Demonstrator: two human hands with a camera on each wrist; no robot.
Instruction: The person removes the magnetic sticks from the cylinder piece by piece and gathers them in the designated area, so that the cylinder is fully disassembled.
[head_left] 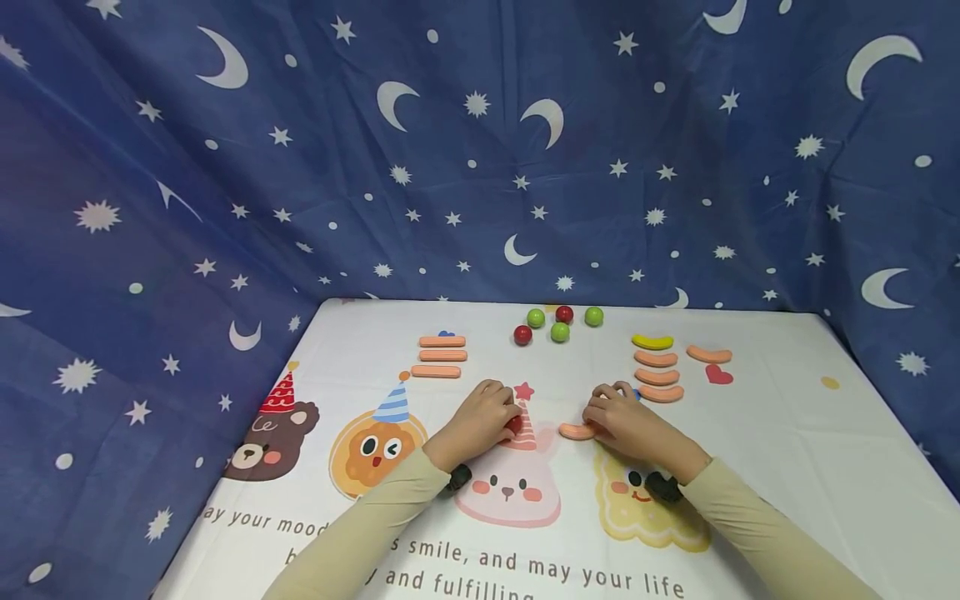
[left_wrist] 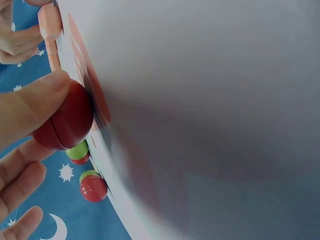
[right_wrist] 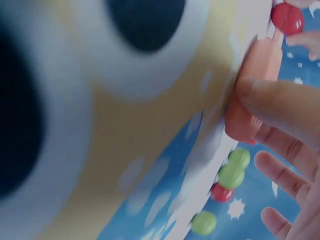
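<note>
My left hand (head_left: pixel 483 417) pinches a red ball (left_wrist: pixel 70 117) between thumb and finger, low over the printed rabbit on the white tablecloth (head_left: pixel 795 467). A seam runs round the ball in the left wrist view. To the right, the thumb and fingers of my right hand (head_left: pixel 626 421) grip one end of a curved toy sausage (right_wrist: pixel 260 60), and its other end points toward the left hand. The sausage lies at or just above the cloth; I cannot tell which. The remaining fingers of both hands are loosely spread.
Three straight sausages (head_left: pixel 442 356) lie stacked in a column at the left. Farther right, a yellow curved piece (head_left: pixel 652 342) tops a column of curved sausages (head_left: pixel 656 377), with another sausage (head_left: pixel 708 355) beside it. Green balls (head_left: pixel 560 332) and red balls (head_left: pixel 522 335) cluster at the back.
</note>
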